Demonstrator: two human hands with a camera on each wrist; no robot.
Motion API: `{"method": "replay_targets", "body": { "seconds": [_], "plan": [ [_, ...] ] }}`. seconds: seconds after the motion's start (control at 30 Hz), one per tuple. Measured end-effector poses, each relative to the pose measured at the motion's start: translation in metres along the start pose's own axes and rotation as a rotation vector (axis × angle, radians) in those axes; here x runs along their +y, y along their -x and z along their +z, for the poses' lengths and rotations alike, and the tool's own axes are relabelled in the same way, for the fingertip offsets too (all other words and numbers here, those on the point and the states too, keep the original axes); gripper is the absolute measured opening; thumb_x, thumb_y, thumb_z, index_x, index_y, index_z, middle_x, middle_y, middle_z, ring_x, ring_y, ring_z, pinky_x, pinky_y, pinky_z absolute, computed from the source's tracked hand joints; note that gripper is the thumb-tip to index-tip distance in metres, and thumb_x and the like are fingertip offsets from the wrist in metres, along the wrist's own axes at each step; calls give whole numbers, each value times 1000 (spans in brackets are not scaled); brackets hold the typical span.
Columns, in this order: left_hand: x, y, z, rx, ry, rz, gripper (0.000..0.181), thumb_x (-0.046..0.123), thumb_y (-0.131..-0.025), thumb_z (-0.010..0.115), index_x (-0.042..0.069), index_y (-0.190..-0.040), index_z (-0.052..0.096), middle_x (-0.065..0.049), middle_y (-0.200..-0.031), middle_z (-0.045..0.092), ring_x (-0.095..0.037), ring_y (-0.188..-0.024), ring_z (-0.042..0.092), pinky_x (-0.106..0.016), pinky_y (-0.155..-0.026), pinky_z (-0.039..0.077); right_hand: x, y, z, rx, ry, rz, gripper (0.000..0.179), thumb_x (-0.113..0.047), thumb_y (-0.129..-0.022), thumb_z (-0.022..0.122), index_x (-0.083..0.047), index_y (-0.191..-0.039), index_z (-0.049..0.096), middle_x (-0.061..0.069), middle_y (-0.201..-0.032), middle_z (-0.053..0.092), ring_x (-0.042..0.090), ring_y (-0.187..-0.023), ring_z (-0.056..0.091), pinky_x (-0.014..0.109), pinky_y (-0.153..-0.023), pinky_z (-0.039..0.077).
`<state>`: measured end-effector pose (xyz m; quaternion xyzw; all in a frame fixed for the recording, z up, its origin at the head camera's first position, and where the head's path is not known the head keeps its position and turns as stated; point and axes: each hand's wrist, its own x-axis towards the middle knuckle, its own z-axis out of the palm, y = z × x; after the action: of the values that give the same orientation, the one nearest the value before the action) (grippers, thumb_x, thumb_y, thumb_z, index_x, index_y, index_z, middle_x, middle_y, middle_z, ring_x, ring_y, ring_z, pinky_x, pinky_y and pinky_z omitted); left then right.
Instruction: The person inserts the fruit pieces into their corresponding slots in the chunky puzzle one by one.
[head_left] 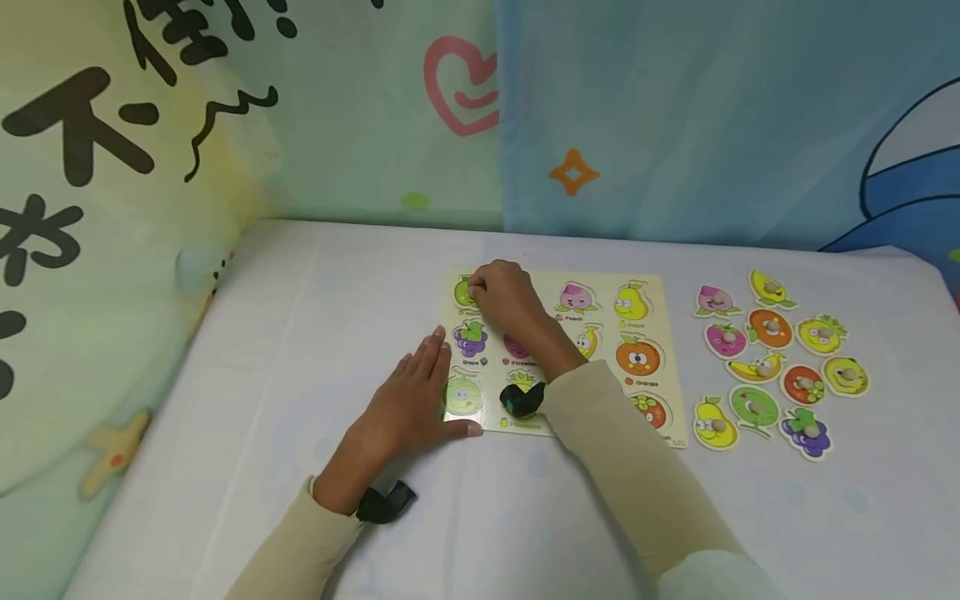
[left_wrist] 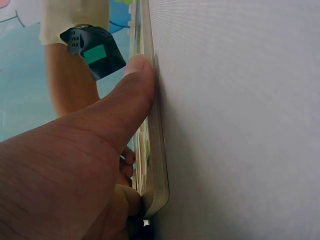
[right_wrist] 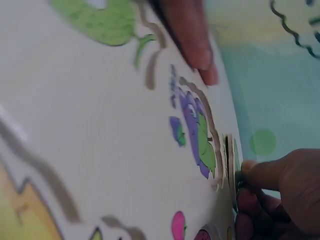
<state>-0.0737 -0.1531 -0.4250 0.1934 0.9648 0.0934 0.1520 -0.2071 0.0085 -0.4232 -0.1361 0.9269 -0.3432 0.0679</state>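
Observation:
My right hand [head_left: 513,302] pinches the knob of a green apple puzzle piece [right_wrist: 231,167] at the top left of a fruit puzzle board [head_left: 495,362]. In the right wrist view this piece shows edge-on, close over the board, beyond the printed grape [right_wrist: 196,132]. My left hand [head_left: 408,404] lies along the board's left edge, fingers straight, over the table. Its thumb [left_wrist: 131,102] rests against the board's near edge in the left wrist view. Printed fruits fill the board, among them a peach, a pear and an orange; my right arm covers part of the middle.
To the right of the board lie several loose knobbed fruit pieces, such as an orange [head_left: 769,327], a banana [head_left: 754,367], a pear [head_left: 715,423] and grapes [head_left: 806,433]. A white cloth covers the table [head_left: 480,533]. Printed curtains [head_left: 675,125] hang behind and to the left.

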Motion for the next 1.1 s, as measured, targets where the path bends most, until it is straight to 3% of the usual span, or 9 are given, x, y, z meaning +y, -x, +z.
{"method": "replay_targets", "body": {
  "seconds": [0.3,0.6,0.8,1.1],
  "plan": [
    [1,-1,-2,-6,-8,5,119,71,-76,65,-3,-153,14,-16,-162,2,-30,-147,9,-45,-115,21,-4,1,0,-3,83,-6,18,-10,-96,61,-2,-106,73,8,-101,65,22,-94,58,36,-89,47],
    [1,0,-2,4,-5,2,119,70,-76,67,-4,-153,15,-17,-161,4,-31,-147,10,-44,-115,21,1,-1,3,48,-33,13,13,-10,-93,66,-3,-101,75,8,-97,69,21,-91,60,36,-88,48],
    [3,0,0,5,14,-2,120,70,-75,68,-4,-153,14,-17,-161,3,-30,-147,10,-44,-115,21,4,1,-1,21,-40,15,17,-12,-94,65,-4,-105,74,8,-99,70,21,-91,60,36,-88,48],
    [4,1,-2,1,9,-12,120,69,-74,69,-3,-153,14,-16,-161,4,-31,-147,10,-45,-115,21,15,18,-19,-43,-53,50,24,-19,-100,54,-5,-108,72,8,-92,66,21,-82,58,36,-77,49]
  ]
}}
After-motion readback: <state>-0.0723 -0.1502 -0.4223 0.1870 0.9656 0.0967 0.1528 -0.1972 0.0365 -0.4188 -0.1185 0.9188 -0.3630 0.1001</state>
